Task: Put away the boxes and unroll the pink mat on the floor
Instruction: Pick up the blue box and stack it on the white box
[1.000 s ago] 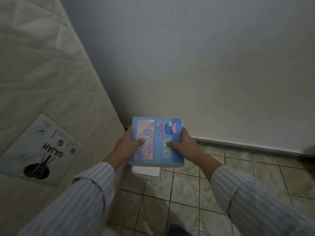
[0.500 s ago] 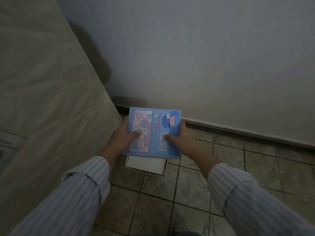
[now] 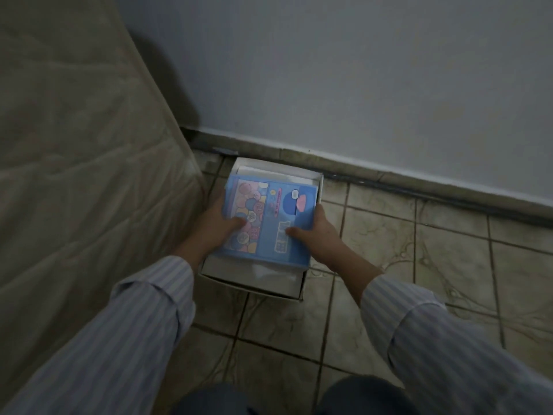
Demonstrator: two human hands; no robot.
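Observation:
A blue box (image 3: pixel 270 223) with coloured circles printed on its top lies flat on a white box (image 3: pixel 254 280) that stands on the tiled floor in the corner. My left hand (image 3: pixel 217 226) grips the blue box's left edge, thumb on top. My right hand (image 3: pixel 317 232) grips its right edge the same way. The white box shows along its front wall and far rim; the rest is hidden under the blue box. No pink mat is in view.
A plastic-wrapped mattress (image 3: pixel 80 163) leans on the left, close against the white box. A grey wall (image 3: pixel 359 79) with a baseboard (image 3: pixel 389 175) runs behind. Beige floor tiles (image 3: pixel 434 259) stretch to the right. My knees (image 3: pixel 359 396) show at the bottom.
Both hands have lowered the blue box from chest height down onto the white box. The view has tilted down and moved closer to the floor.

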